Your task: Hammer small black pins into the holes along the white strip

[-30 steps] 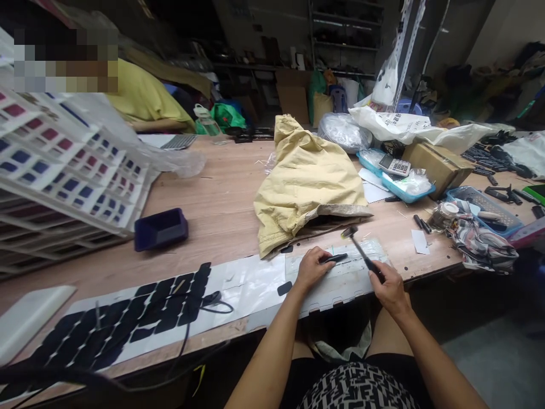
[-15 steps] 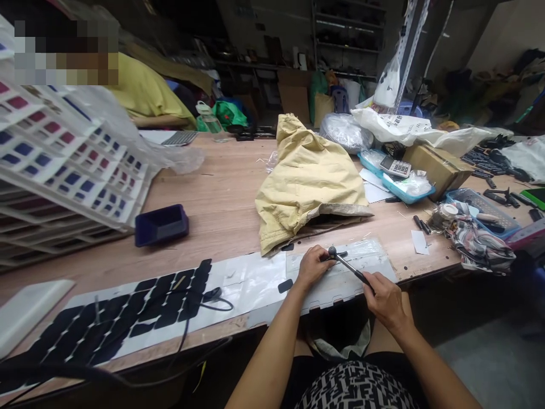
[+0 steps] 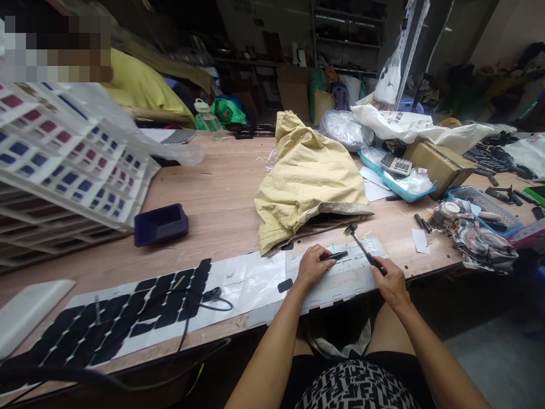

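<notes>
My right hand [image 3: 392, 284] grips the dark handle of a small hammer [image 3: 363, 248], its head raised above the work surface and apart from it. The fingers of my left hand [image 3: 313, 266] are closed on a slim black piece [image 3: 339, 255], which lies low over a clear plate [image 3: 361, 262]; its exact kind does not show. Beneath is a white sheet [image 3: 251, 278] along the table's front edge. A flat black rounded piece [image 3: 285, 285] lies beside my left wrist.
A yellow cloth sack [image 3: 313, 176] stands just beyond my hands. Rows of black flat pieces [image 3: 145, 312] and a cable [image 3: 187, 326] lie on the left, near a dark blue tray [image 3: 162, 224] and white crates [image 3: 85, 159]. A person in yellow [image 3: 145, 85] sits across.
The hammer has lifted off the black piece and swung up and to the right with my right hand. My left hand keeps its place.
</notes>
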### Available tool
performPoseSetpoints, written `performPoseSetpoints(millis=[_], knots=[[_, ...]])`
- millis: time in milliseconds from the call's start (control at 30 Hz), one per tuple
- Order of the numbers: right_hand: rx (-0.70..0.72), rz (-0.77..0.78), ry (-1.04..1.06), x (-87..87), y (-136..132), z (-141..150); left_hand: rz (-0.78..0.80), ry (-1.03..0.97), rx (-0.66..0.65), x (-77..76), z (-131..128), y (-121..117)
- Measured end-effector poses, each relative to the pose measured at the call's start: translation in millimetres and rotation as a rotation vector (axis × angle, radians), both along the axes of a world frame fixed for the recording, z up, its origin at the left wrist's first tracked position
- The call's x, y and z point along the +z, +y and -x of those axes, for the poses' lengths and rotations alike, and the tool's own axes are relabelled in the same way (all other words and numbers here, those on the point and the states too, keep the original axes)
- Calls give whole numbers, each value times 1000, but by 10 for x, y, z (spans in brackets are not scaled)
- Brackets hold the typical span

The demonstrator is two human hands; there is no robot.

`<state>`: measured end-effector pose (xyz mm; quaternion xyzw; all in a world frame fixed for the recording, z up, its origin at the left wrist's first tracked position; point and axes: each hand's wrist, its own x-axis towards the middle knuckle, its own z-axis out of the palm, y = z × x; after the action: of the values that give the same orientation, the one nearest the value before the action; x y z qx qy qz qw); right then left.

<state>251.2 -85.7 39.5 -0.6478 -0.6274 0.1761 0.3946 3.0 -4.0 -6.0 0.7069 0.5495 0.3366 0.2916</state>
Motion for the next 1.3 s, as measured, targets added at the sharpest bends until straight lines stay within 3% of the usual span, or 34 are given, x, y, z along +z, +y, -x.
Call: performPoseSetpoints(millis=[167, 333, 467, 600, 700, 767, 833, 900, 1067, 1200, 1300], knots=[[-73, 133, 310, -35, 370, -129, -7, 20, -24, 13, 19, 3], [-53, 208, 436, -73, 427, -182, -68, -21, -58, 147, 30, -137], [-57, 229, 497, -110, 429, -179, -196, -40, -125, 238, -29, -680], [-53, 239, 518, -127, 445, -178, -347, 93, -234, 126, -154, -1319], [-50, 235, 514, -118, 443, -174, -386, 227, -238, 0, -268, -1570], [-51, 225, 506, -114, 438, -167, -368, 259, -206, -23, -329, -1597], [-51, 215, 499, -118, 432, -159, -326, 214, -170, 22, -362, -1502], [-51, 211, 497, -128, 429, -154, -262, 117, -101, 116, -366, -1261], [-50, 216, 511, -144, 430, -159, -10, -88, 276, 349, -311, -113], [-54, 221, 515, -143, 434, -165, 152, 44, 539, 449, -314, 751], [-60, 224, 517, -142, 434, -162, 327, 160, 617, 462, -346, 1081]])
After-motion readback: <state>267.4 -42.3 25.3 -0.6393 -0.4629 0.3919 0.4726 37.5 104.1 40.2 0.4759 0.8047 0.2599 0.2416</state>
